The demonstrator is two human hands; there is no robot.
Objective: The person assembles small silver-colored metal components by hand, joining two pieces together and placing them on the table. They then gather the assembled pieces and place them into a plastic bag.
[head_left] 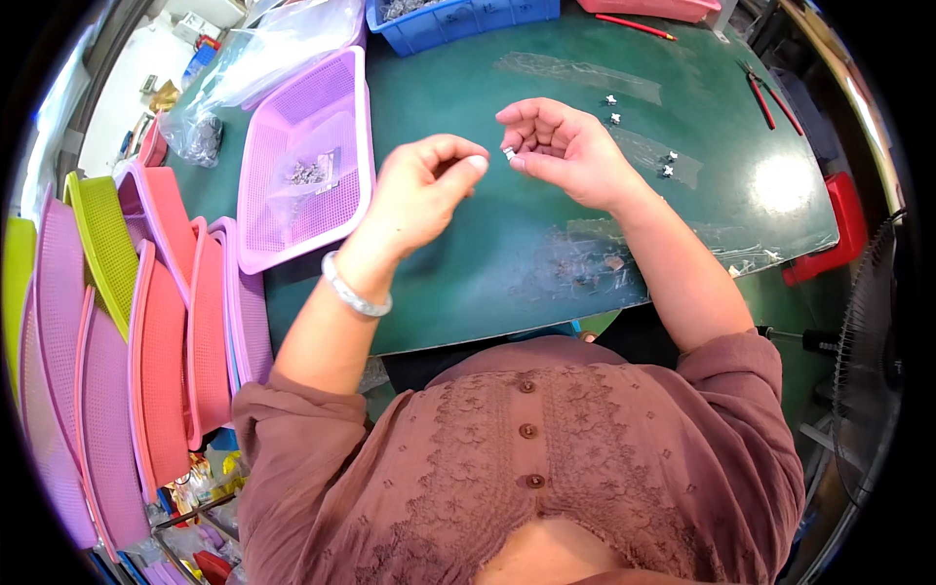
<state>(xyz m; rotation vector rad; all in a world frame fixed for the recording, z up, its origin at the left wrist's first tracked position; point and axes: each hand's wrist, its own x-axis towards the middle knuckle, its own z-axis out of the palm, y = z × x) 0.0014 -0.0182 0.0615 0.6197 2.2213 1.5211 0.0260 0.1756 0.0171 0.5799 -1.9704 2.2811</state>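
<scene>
Right of the lilac mesh basket, the right hand pinches a small pale piece at its thumb tip, fingers curled; which finger presses it, and its full shape, are hidden. Nearer the basket, the left hand has thumb and forefinger drawn close; whether they grip anything cannot be told. Inside the basket, a clear plastic bag blurs grey parts. Beyond the basket's far right corner, a blue bin is cut off by the view's upper edge.
</scene>
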